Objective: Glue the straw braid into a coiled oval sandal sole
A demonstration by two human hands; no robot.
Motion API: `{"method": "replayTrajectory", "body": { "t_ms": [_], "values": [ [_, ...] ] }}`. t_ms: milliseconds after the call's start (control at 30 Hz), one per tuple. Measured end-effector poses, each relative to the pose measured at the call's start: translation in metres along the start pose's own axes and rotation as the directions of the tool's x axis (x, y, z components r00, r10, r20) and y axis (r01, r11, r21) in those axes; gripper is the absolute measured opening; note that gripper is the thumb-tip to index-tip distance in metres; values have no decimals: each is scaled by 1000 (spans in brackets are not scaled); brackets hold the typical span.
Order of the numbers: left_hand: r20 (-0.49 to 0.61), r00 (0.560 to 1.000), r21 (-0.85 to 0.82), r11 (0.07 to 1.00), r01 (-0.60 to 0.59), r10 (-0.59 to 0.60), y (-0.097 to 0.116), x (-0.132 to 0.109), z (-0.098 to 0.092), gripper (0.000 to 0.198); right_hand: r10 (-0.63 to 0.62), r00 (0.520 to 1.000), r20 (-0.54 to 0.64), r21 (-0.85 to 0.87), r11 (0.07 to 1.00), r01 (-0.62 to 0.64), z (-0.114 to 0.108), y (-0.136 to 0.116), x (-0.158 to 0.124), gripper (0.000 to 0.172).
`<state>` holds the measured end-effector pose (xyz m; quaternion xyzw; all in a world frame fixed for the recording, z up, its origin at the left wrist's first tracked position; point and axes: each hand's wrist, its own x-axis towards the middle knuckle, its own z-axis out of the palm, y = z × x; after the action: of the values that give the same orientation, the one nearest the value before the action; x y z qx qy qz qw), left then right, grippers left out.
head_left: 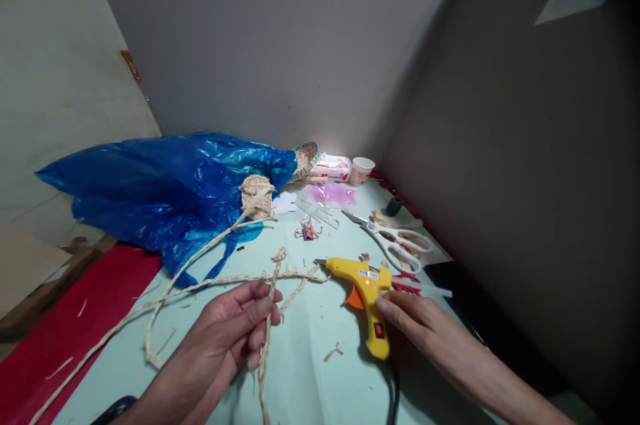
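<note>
My left hand (pixel 237 325) pinches a braided straw cord (pixel 267 345) between thumb and fingers, its knotted tip pointing away from me. My right hand (pixel 420 321) is at the back of the handle of a yellow hot glue gun (pixel 367 281), thumb on its near side; the other fingers are partly hidden behind it. The gun's nozzle points left, an orange light glows on its body, and a clear glue stick (pixel 430 288) sticks out of its rear. Another length of braid (pixel 225 280) crosses the table beyond my left hand.
A blue plastic bag (pixel 165 178) lies at the left, with a ball of straw cord (pixel 257 197) against it. White-handled scissors (pixel 395 238), a binder clip (pixel 309 231), a paper cup (pixel 361 170) and a woven basket (pixel 305 159) lie farther back. Straw scraps dot the pale green tabletop (pixel 320 358).
</note>
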<state>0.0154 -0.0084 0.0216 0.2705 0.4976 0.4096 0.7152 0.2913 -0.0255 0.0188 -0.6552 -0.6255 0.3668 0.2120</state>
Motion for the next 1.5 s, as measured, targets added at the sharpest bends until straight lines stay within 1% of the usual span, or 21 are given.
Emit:
{"method": "replayTrajectory", "body": {
  "t_ms": [33, 67, 100, 133, 167, 233, 267, 300, 367, 400, 467, 600, 700, 767, 833, 933, 1100, 1267, 1333, 1400, 1500],
  "values": [
    [10, 1000, 2, 1000, 10, -10, -1, 0, 0, 31, -28, 1000, 2, -108, 994, 28, -3, -1, -3, 47],
    [23, 1000, 5, 1000, 20, -20, -2, 0, 0, 31, -51, 999, 19, -154, 987, 53, -4, -5, -6, 47],
    [36, 999, 7, 1000, 28, -28, -3, -1, 0, 33, -80, 996, 50, -145, 986, 87, -4, -10, -7, 47],
    [51, 998, 10, 999, 36, -36, -5, -2, 1, 34, -107, 991, 75, -80, 990, 113, -2, -17, -7, 46],
    [67, 997, 13, 999, 40, -41, -7, -2, 1, 34, -137, 987, 77, 22, 990, 136, 1, -25, -6, 45],
    [114, 992, 23, 998, 51, -53, -11, -4, 2, 34, -170, 985, 19, 252, 954, 160, 7, -43, 3, 38],
    [141, 988, 27, 998, 60, -63, -12, -4, 2, 34, -174, 985, -10, 314, 934, 168, 11, -52, 9, 35],
    [168, 983, 31, 997, 69, -74, -14, -4, 3, 33, -184, 983, 7, 360, 917, 169, 15, -59, 16, 31],
    [208, 974, 41, 996, 83, -90, -15, -4, 4, 30, -224, 971, 80, 507, 848, 154, 22, -71, 27, 28],
    [219, 972, 42, 996, 83, -90, -15, -4, 5, 28, -242, 962, 123, 550, 824, 137, 25, -74, 31, 26],
    [225, 971, 40, 997, 73, -80, -14, -4, 6, 24, -264, 949, 170, 590, 799, 117, 30, -77, 35, 25],
    [210, 975, 52, 997, 61, -71, -11, -5, 6, 15, -276, 942, 189, 578, 807, 120, 34, -77, 33, 22],
    [254, 965, 43, 997, 56, -65, -12, -3, 4, 18, -293, 933, 209, 575, 808, 125, 32, -77, 31, 21],
    [277, 958, 36, 997, 63, -71, -13, -1, 2, 19, -305, 931, 202, 582, 802, 136, 30, -76, 32, 24],
    [275, 957, 48, 996, 78, -88, -13, 0, 1, 20, -295, 938, 184, 571, 808, 143, 30, -75, 34, 24],
    [256, 960, 73, 992, 99, -114, -13, -1, 1, 25, -275, 949, 155, 516, 842, 160, 32, -72, 35, 16],
    [209, 969, 100, 989, 113, -132, -9, -5, 6, 29, -300, 951, 80, 476, 849, 228, 39, -67, 36, 9],
    [164, 978, 135, 985, 105, -127, -7, -7, 8, 31, -323, 946, 9, 430, 856, 288, 43, -63, 37, 12],
    [161, 981, 175, 981, 78, -107, -8, -8, 8, 30, -333, 943, -15, 386, 868, 313, 44, -63, 36, 13],
    [154, 986, 252, 967, 30, -71, -11, -8, 8, 29, -339, 940, -39, 355, 875, 330, 46, -63, 34, 13],
    [75, 997, 415, 908, -62, 33, -17, -8, 10, 23, -351, 934, -63, 336, 874, 351, 51, -65, 31, 13]
  ]
}}
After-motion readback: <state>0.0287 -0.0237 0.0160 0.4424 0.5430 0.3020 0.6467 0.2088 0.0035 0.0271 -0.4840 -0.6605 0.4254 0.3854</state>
